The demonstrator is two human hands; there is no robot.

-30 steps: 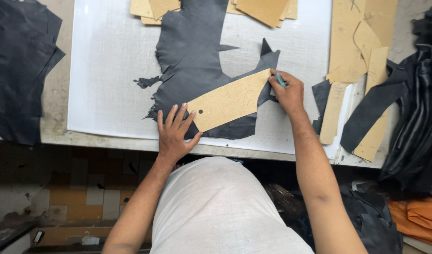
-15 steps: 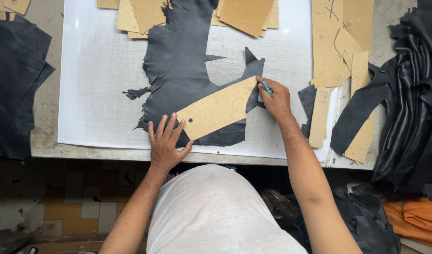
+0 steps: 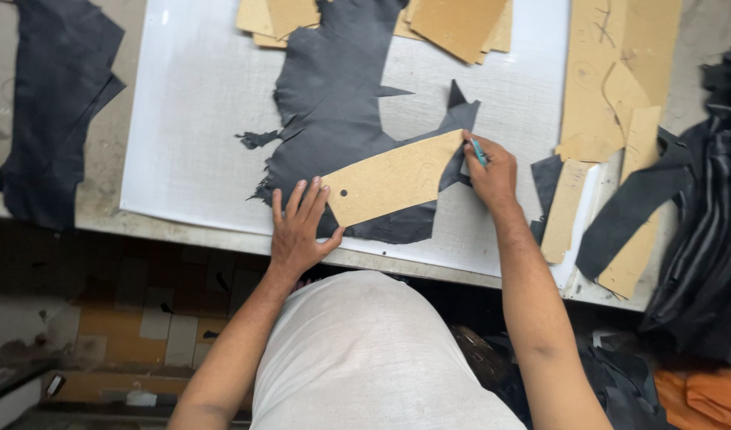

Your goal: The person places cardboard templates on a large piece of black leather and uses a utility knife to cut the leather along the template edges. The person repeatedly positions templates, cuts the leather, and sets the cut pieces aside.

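Observation:
A long tan cardboard template point(image 3: 397, 179) lies at a slant on a sheet of dark grey leather point(image 3: 334, 103) spread over a white cutting board point(image 3: 190, 119). My left hand point(image 3: 298, 223) presses flat, fingers spread, on the template's lower left end and the leather beside it. My right hand point(image 3: 493, 171) is closed around a teal-handled tool point(image 3: 478, 151), whose tip rests at the template's upper right end.
More cardboard templates point(image 3: 461, 24) are stacked at the board's far edge, and others point(image 3: 612, 87) lie to the right. A dark leather piece point(image 3: 51, 103) lies at the left. Black leather scraps and strips point(image 3: 700, 223) hang at the right. The table's front edge point(image 3: 222, 239) runs close to my body.
The view has shifted slightly. My right hand has stayed at the template's upper right end with the tool, moving little. My left hand keeps pressing the template's lower end.

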